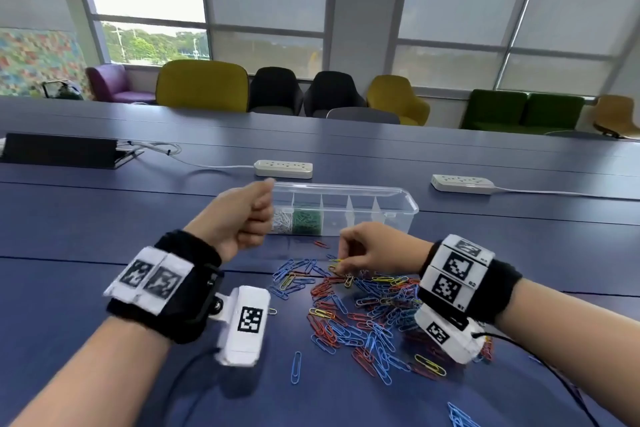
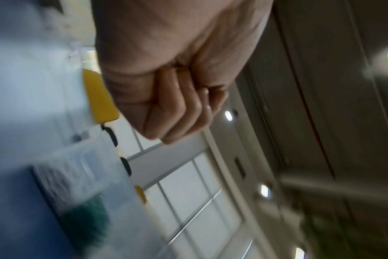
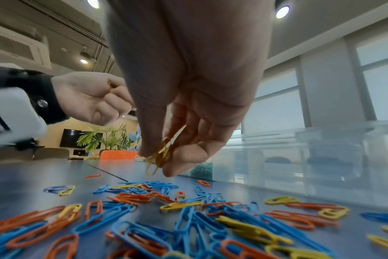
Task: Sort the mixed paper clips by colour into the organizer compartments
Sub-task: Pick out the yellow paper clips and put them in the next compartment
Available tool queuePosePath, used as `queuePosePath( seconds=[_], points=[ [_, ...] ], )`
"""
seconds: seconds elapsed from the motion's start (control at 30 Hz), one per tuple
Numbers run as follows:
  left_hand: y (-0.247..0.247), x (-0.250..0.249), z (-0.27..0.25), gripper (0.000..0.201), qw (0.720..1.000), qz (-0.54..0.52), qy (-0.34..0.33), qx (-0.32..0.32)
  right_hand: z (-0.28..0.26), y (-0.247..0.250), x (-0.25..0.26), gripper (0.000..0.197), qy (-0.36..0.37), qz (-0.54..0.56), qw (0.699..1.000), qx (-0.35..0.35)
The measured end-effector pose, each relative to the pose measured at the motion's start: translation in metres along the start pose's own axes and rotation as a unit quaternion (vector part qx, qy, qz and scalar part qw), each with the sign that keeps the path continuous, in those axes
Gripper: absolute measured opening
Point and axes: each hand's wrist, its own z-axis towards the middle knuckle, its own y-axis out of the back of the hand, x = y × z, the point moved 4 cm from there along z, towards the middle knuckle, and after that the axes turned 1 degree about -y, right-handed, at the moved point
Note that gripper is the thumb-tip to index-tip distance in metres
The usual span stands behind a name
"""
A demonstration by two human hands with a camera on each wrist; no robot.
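Note:
A mixed pile of blue, orange and yellow paper clips (image 1: pixel 363 308) lies on the blue table, seen close up (image 3: pixel 188 219) in the right wrist view. Behind it stands the clear organizer (image 1: pixel 381 196), with white clips (image 1: pixel 282 220) and green clips (image 1: pixel 306 218) in its two leftmost compartments. Just above the pile's far edge, my right hand (image 1: pixel 343 263) pinches several yellow clips (image 3: pixel 159 154) between thumb and fingers. My left hand (image 1: pixel 249 215) is raised by the organizer's left end, curled into a fist (image 2: pixel 184 105). A bit of yellow clip (image 3: pixel 112 85) shows at the fist's opening.
Two white power strips (image 1: pixel 283 169) (image 1: pixel 462 184) lie behind the organizer. A black box (image 1: pixel 59 151) with cables sits at the far left. A stray blue clip (image 1: pixel 296 362) lies near me, and more blue clips (image 1: pixel 460 416) at the front right.

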Motion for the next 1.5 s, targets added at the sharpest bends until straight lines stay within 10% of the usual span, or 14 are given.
queuePosePath(
  seconds=[0.17, 0.4, 0.6, 0.8, 0.93, 1.0, 1.17, 1.5],
  points=[
    [-0.026, 0.016, 0.009, 0.041, 0.842, 0.525, 0.014, 0.124, -0.033, 0.013, -0.012, 0.021, 0.008, 0.089, 0.996, -0.012],
    [-0.030, 0.044, 0.018, 0.029, 0.661, 0.735, 0.068, 0.134, -0.069, 0.020, -0.032, 0.014, -0.044, 0.111, 0.993, -0.025],
    [-0.036, 0.053, 0.019, 0.048, 0.609, 0.776, 0.096, 0.129, -0.080, 0.016, -0.030, 0.018, -0.060, 0.164, 0.985, 0.004],
    [-0.027, 0.044, 0.019, 0.046, 0.670, 0.724, 0.099, 0.129, -0.062, 0.014, -0.016, 0.026, -0.035, -0.002, 0.999, 0.024],
    [-0.019, 0.026, 0.010, 0.039, 0.904, 0.395, 0.138, 0.085, -0.043, 0.005, -0.001, 0.025, -0.012, -0.103, 0.993, 0.063],
    [-0.020, 0.021, 0.005, 0.031, 0.969, 0.151, 0.167, 0.098, -0.029, -0.001, 0.008, 0.027, 0.003, -0.125, 0.989, 0.077],
    [-0.022, 0.019, 0.001, 0.023, 0.972, -0.127, 0.161, 0.114, -0.004, -0.019, 0.009, 0.032, -0.009, -0.156, 0.977, 0.143],
    [-0.006, 0.034, -0.002, 0.020, 0.966, -0.156, 0.191, 0.081, -0.008, -0.010, -0.007, 0.039, -0.055, -0.070, 0.989, 0.120]
  ],
)
